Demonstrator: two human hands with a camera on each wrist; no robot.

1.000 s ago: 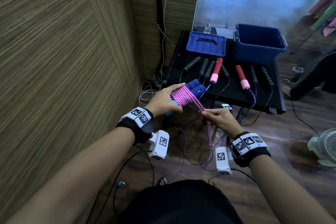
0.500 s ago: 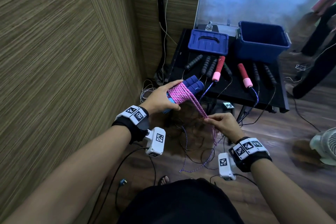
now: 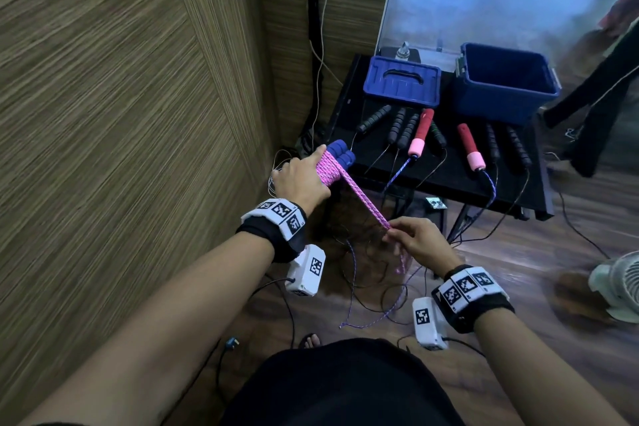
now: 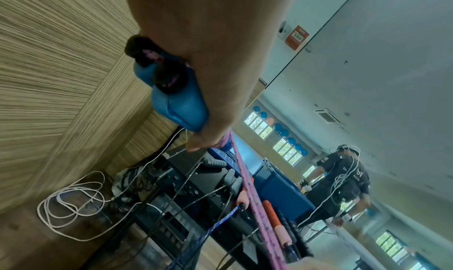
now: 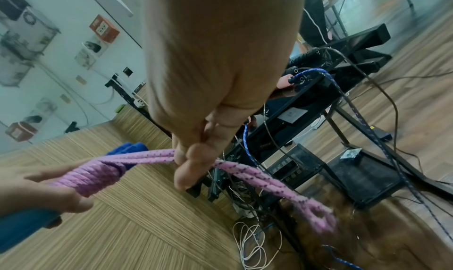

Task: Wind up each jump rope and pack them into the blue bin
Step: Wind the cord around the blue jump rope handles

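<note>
My left hand [image 3: 301,180] grips the two blue handles [image 3: 340,152] of a jump rope, with pink rope [image 3: 326,171] coiled round them. A doubled strand of that pink rope [image 3: 364,199] runs taut down to my right hand [image 3: 411,239], which pinches it between thumb and fingers [image 5: 193,158]; the short looped end [image 5: 316,214] hangs past the fingers. The open blue bin [image 3: 501,79] stands at the back right of the black table [image 3: 449,173]. Other jump ropes lie in front of it: red-and-pink handles [image 3: 420,131] and several black handles [image 3: 403,126].
The blue bin lid [image 3: 401,85] lies left of the bin. Ropes and cables trail off the table onto the wood floor [image 3: 363,287]. A wood-panel wall [image 3: 121,97] is at my left, a white fan [image 3: 619,284] at the right edge. Another person shows in the mirror [image 4: 343,179].
My right hand has pulled the pink strand down and toward me, drawing it taut. The left hand has turned the handle bundle and lifted slightly away.
</note>
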